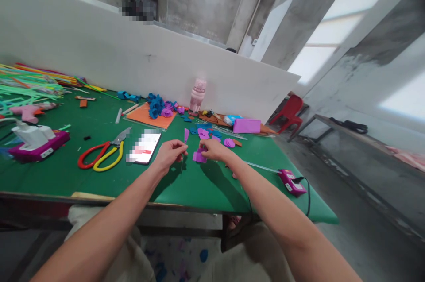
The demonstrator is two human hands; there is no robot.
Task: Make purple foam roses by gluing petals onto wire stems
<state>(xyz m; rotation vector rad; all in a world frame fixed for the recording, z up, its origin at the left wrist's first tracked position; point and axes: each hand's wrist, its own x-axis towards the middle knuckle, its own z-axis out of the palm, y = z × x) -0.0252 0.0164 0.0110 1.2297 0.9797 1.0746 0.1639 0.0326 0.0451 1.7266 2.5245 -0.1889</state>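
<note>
My left hand (169, 153) is closed in a pinch on a thin stick topped with a small purple petal (186, 134), held upright over the green table (99, 171). Just to its right, my right hand (214, 149) is closed on a purple foam piece (198, 156) that rests against the table. The two hands are a few centimetres apart. More purple foam petals (203, 133) and blue scraps lie just beyond them.
A phone (145, 146) and scissors with red and yellow handles (102, 154) lie left of my hands. Glue guns sit at far left (31, 136) and near the right edge (291, 182). Foam flowers (161, 107), a pink bottle (198, 94), a purple box (246, 125) and coloured sticks (29, 85) line the white partition.
</note>
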